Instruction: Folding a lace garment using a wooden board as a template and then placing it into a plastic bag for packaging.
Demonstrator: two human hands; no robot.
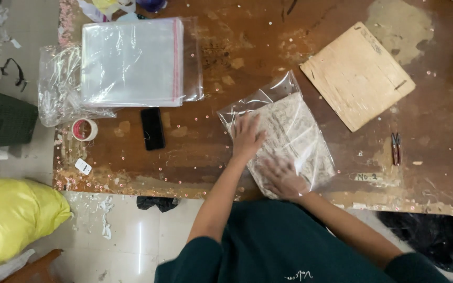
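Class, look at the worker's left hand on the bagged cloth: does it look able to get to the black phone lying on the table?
Probably yes. The left hand rests flat on the clear bag, and the black phone lies to its left with only bare table between them.

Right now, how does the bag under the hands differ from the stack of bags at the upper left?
The bag under the hands is single and filled with a pale patterned fabric; the stack is many empty bags. The bag lies askew to the table edge, with the left hand and right hand flat on it; the stack lies square, untouched. The stack shows a red strip along one edge; the bag shows none. Both are clear plastic on the brown table.
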